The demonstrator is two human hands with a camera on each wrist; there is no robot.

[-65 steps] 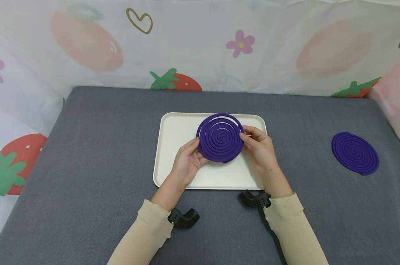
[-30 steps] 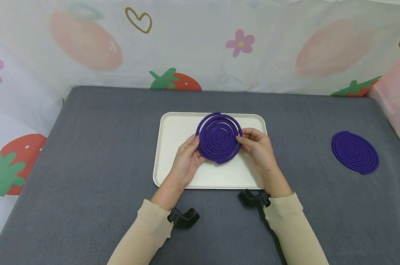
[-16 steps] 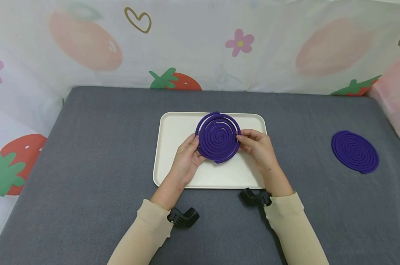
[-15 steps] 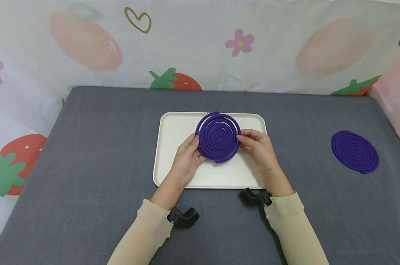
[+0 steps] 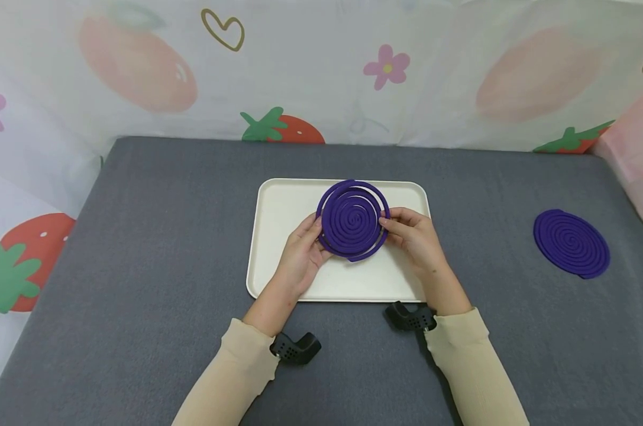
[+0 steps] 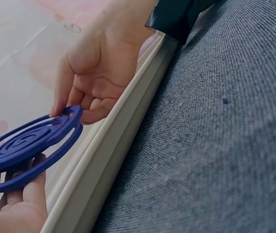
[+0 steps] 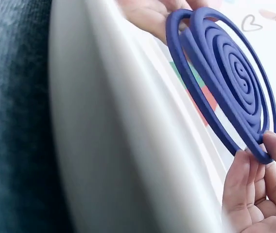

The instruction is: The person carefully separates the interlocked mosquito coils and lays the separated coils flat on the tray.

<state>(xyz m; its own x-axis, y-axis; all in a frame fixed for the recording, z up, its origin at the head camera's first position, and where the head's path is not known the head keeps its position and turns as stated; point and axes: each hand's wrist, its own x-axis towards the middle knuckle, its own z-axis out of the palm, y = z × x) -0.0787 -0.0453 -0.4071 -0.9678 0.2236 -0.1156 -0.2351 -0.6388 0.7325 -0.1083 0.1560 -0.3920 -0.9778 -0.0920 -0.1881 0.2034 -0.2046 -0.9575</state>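
Note:
A flat purple spiral coil (image 5: 355, 220) is held over the off-white tray (image 5: 371, 281), tilted toward the head camera. My left hand (image 5: 301, 255) grips its left rim, thumb on top and fingers underneath. With thumb and fingertips, my right hand (image 5: 414, 239) pinches the right rim of the coil. The wrist views show the coil's outer loop (image 7: 198, 94) standing apart from the tightly wound inner turns. In the left wrist view the coil (image 6: 28, 160) is seen nearly edge-on, bridging both hands.
Another purple spiral coil (image 5: 571, 243) lies flat on the grey cloth (image 5: 491, 195) to the right. Black wrist cameras (image 5: 296, 349) sit at both cuffs. Behind the table hangs a white curtain (image 5: 310, 53) printed with fruit and flowers.
The held coil has turned slightly, and the gap between its outer loop and inner turns has widened. My right hand shifted a little left along with the rim. Both hands kept hold.

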